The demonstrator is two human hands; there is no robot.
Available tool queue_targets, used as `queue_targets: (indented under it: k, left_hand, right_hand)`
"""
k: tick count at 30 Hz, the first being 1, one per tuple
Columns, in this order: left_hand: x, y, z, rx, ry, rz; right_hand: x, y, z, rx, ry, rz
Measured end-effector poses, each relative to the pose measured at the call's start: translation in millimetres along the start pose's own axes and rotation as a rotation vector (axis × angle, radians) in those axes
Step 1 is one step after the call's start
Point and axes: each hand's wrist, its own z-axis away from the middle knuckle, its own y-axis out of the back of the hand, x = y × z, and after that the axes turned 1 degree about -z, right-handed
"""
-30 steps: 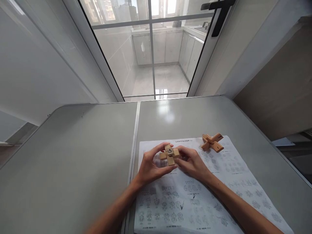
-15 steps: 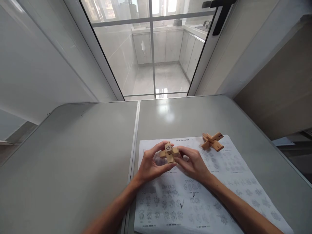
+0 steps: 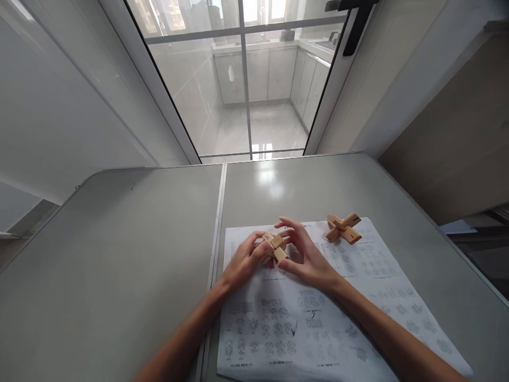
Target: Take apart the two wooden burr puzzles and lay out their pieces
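A pale wooden interlocking burr puzzle is held above a printed sheet, tilted, with a pen mark on one block end. My left hand grips its left side, thumb across the front. On the other side, my right hand has its thumb against the lower right block and some fingertips by the upper right. Its index finger is lifted away from the wood. Fingers partly hide the puzzle's left end and back. A second, darker wooden burr puzzle lies on the sheet, to the right of my hands, touched by neither.
The paper sheet, printed with puzzle diagrams, lies under both forearms on the grey table. A raised metal seam runs along the sheet's left side. Beyond the table's far edge stands a glazed door with a black handle.
The puzzle has been turned between my hands, so the marked block end faces up and left. My left thumb has moved onto its front; my right index finger has lifted.
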Motion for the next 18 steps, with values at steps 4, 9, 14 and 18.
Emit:
queue_targets:
  k: [4, 9, 14, 18]
  left_hand:
    - [0.5, -0.6, 3.9, -0.108, 0.092, 0.101]
    - [-9.0, -1.9, 6.4, 0.090, -0.053, -0.184]
    - [-22.2, -1.5, 3.2, 0.297, -0.536, -0.557]
    - [-25.9, -4.0, 1.6, 0.245, -0.643, -0.659]
  right_hand:
    - [-4.3, 1.6, -2.4, -0.278, -0.154, -0.257]
    - [-3.0, -0.7, -2.6, -0.146, -0.273, -0.414]
    - [-4.0, -1.3, -3.4, -0.055, -0.360, -0.560]
    - [-4.3, -3.2, -2.7, -0.078, -0.415, -0.597]
